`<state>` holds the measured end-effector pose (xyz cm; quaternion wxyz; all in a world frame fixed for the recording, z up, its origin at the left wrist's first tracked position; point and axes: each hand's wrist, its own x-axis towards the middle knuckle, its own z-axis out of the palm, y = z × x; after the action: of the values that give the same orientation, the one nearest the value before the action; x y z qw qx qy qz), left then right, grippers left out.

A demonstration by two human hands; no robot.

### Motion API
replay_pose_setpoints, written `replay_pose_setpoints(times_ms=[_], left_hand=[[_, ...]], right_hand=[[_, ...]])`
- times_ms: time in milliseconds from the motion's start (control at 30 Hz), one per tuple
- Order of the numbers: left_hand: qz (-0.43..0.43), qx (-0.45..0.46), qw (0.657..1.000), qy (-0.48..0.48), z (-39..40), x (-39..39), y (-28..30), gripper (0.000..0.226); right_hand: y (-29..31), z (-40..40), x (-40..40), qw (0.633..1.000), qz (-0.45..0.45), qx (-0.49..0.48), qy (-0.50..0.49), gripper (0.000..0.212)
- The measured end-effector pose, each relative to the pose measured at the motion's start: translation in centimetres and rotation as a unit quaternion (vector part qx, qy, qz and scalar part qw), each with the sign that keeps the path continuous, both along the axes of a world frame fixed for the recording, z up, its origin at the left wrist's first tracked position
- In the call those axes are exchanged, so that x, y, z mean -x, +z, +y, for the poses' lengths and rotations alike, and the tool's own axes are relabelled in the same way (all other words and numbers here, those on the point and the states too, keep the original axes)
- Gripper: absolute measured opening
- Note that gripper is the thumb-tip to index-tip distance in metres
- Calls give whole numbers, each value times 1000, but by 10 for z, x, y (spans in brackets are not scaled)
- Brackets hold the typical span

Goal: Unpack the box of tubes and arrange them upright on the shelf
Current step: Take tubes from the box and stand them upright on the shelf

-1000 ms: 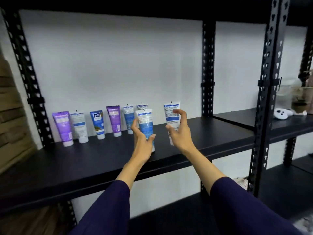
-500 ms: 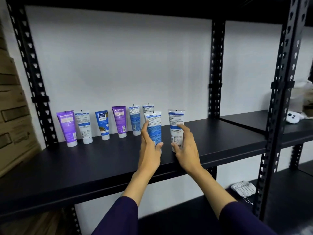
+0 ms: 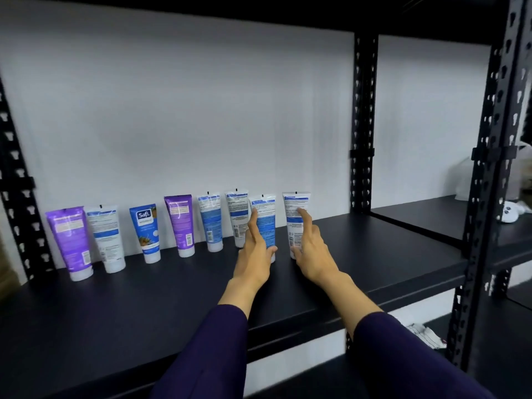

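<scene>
Head view. White wall behind a black metal rack; the shelf point(image 3: 374, 263) is a dark board at chest height.

Eight tubes stand cap-down in a row along the back: purple tube point(image 3: 69, 240) at far left, then a white one, a blue Safi tube point(image 3: 146, 231), a second purple, two more pale blue-and-white, then the last two under the hands.

Left hand point(image 3: 253, 254): thumb and fingers loosely closed around the blue tube point(image 3: 264, 223), index raised along its side.

Right hand point(image 3: 311, 251): fingers curved round the white tube point(image 3: 296, 217), index tip on the label.

Both tubes appear upright, caps on the board.

Box not in view, so what is left to unpack cannot be told. Plenty of bare board to the right.
</scene>
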<state>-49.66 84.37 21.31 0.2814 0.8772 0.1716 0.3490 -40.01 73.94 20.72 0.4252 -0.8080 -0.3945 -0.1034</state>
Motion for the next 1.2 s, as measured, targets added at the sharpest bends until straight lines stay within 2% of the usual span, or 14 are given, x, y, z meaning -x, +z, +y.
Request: replay_pose_setpoints(times_ms=[400, 800, 1000, 1133, 1200], left_hand=[[-43, -24, 998, 37, 56, -83, -12, 102], [-26, -3, 999, 40, 66, -105, -13, 103], [31, 35, 998, 44, 47, -88, -11, 95], [46, 41, 994, 86, 14, -62, -2, 65], [28, 21, 995, 88, -6, -45, 3, 53]], right_hand=[[-1, 53, -85, 1000, -11, -25, 7, 91], [-1, 58, -98, 1000, -2, -23, -3, 84], [-1, 44, -80, 999, 0, 18, -49, 59], [-1, 21, -53, 997, 3, 52, -64, 30], [-1, 2, -35, 996, 0, 78, -45, 24]])
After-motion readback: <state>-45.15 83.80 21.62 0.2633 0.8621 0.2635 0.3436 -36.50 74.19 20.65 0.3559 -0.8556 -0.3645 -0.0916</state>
